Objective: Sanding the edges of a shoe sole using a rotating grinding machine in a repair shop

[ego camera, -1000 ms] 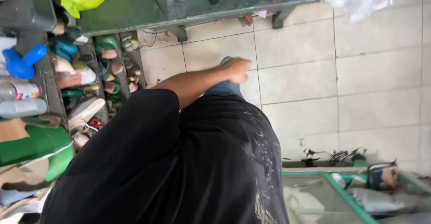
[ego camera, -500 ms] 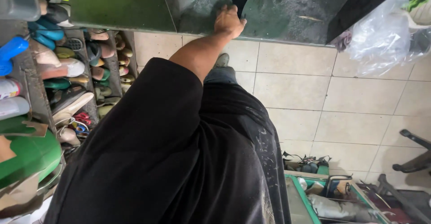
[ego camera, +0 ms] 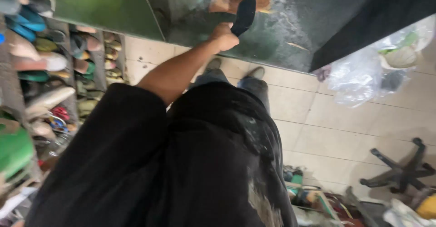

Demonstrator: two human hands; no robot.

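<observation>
My left hand (ego camera: 224, 37) reaches out over the green worktable (ego camera: 113, 9) and is closed on the lower end of a black shoe sole (ego camera: 245, 12). The sole stands tilted above a brown sole-shaped piece (ego camera: 220, 2) lying on the table's worn, dusty patch. My bare forearm comes out of a black sleeve (ego camera: 113, 154). Below the arm I see my dark apron, jeans and two grey shoes (ego camera: 256, 72) on the tiled floor. My right hand is out of sight.
Shelves with several colourful shoes and soles (ego camera: 50, 63) run down the left side. A clear plastic bag of items (ego camera: 363, 72) sits on the floor at the right. A black chair base (ego camera: 399, 172) and cluttered boxes (ego camera: 309, 195) lie at the lower right.
My view has moved closer to the table. My left hand went from hanging over the floor to the tabletop and has taken hold of the black sole.
</observation>
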